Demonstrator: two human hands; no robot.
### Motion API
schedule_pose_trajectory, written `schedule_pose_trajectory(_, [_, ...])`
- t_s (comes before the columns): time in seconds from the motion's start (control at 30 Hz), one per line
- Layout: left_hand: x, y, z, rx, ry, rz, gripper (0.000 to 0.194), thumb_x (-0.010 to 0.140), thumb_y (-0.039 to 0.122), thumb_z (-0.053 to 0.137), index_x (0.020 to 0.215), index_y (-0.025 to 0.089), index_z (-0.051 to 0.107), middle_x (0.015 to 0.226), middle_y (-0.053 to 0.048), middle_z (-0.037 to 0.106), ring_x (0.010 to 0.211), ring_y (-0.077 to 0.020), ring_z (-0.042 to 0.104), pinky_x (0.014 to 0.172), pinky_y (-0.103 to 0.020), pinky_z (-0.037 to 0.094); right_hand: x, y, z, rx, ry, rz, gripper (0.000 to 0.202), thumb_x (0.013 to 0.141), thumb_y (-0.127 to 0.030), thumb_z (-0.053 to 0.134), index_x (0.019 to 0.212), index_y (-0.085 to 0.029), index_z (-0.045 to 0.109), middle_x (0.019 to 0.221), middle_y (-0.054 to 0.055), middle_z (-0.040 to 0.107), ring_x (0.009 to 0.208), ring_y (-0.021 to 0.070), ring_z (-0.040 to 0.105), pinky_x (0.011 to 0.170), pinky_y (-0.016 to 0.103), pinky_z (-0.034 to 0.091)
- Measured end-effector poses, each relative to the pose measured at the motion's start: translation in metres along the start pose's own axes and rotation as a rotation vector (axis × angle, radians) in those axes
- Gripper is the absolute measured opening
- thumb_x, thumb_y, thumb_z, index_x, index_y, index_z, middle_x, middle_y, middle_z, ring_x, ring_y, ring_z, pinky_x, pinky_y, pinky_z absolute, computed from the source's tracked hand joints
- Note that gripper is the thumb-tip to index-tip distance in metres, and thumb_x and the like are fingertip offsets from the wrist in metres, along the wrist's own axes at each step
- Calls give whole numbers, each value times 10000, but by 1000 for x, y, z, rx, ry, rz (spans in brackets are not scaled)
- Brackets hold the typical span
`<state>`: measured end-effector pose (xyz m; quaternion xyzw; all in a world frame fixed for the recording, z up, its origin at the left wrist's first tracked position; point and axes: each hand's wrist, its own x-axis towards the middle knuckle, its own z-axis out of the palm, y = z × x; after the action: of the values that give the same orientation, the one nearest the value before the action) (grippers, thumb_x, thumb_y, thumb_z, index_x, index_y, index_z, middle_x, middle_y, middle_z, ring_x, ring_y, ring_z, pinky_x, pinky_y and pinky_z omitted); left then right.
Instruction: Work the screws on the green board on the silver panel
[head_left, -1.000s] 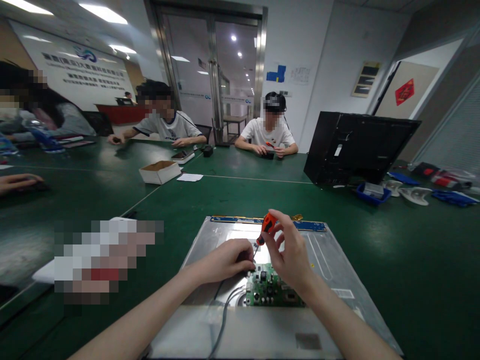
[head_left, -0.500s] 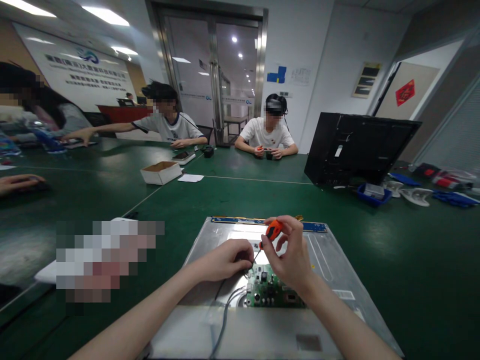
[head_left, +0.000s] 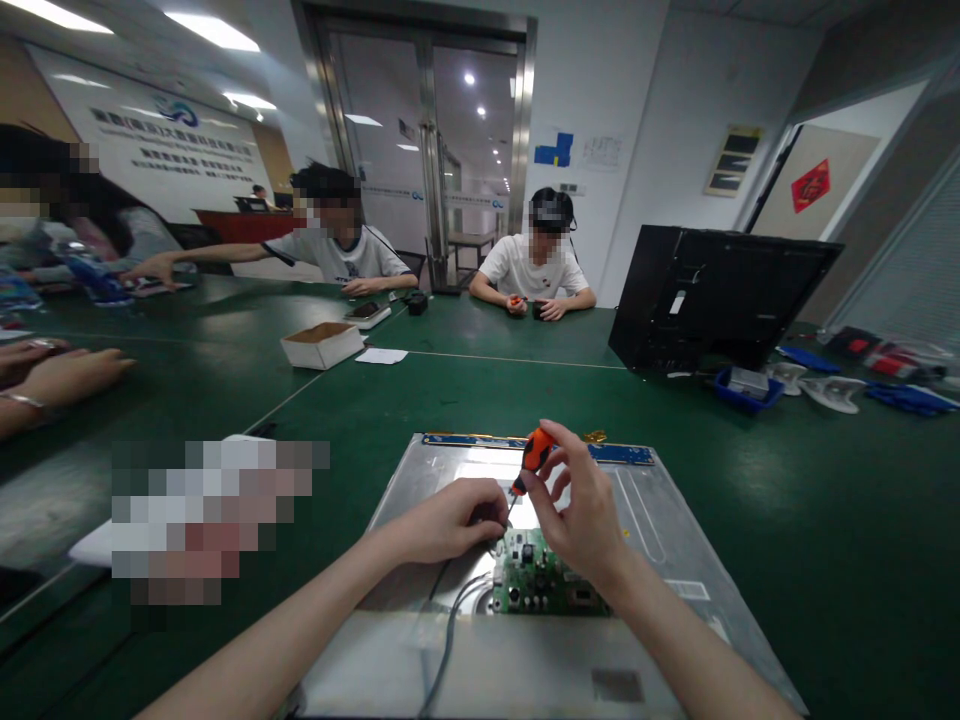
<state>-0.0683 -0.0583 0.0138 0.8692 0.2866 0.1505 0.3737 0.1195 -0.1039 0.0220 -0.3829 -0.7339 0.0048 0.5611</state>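
Observation:
My right hand (head_left: 581, 505) grips an orange and black screwdriver (head_left: 537, 450) by its handle, thumb and fingertips around it. The shaft slants down to the upper left corner of a green circuit board (head_left: 531, 575). Beside that corner my left hand (head_left: 461, 520) has its fingers closed together, close to the screwdriver's tip; what they pinch, if anything, is hidden. The board lies on a silver metal panel (head_left: 405, 590), with a blue strip board (head_left: 626, 454) along the panel's far edge. A grey cable (head_left: 448, 650) runs from near the board toward me.
Across the green table (head_left: 480, 385) sit two people, with others to the left. A white open box (head_left: 322, 350) stands beyond the panel. At the right are a black monitor (head_left: 712, 300) and a blue tray (head_left: 748, 390). Another person's hands (head_left: 71, 380) rest at the left.
The screwdriver handle has tilted slightly left and stands more upright, my right fingers shifting with it. My left hand stays put. Another person's hands have come further in at the left.

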Motion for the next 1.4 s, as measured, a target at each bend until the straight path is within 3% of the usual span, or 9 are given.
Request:
schedule_pose_trajectory(0.27, [-1, 1, -1, 24, 9, 11, 30, 839, 199, 530, 838, 170, 537, 770, -5, 549, 690, -158, 490, 632, -267, 373, 2, 0, 1, -4, 34, -14, 485, 893, -177, 524, 1340, -237, 343, 878, 26, 597, 665, 145, 582, 477, 239, 471])
schedule_pose_trajectory(0.67, [-1, 3, -2, 31, 0, -3, 17, 825, 176, 539, 832, 177, 524, 799, -11, 567, 718, -161, 507, 655, -270, 394, 1, 0, 1, -10, -38, -39, 485, 912, -196, 530, 1366, -262, 374, 917, 33, 648, 605, 127, 591, 458, 231, 464])
schedule_pose_trajectory(0.93, [-1, 2, -1, 16, -1, 15, 21, 827, 164, 530, 846, 172, 535, 793, -10, 566, 702, -158, 507, 639, -268, 395, -1, -1, 1, 59, -70, 0, 578, 899, -153, 490, 1423, -244, 266, 877, 39, 628, 619, 145, 599, 469, 241, 470])
schedule_pose_trajectory(1.4, [-1, -1, -1, 24, 7, 28, 10, 846, 175, 530, 846, 178, 540, 806, -11, 573, 728, -164, 509, 659, -271, 402, -2, 0, 2, 53, -70, 5, 560, 915, -155, 465, 1424, -253, 254, 860, 37, 611, 634, 156, 602, 485, 250, 465])
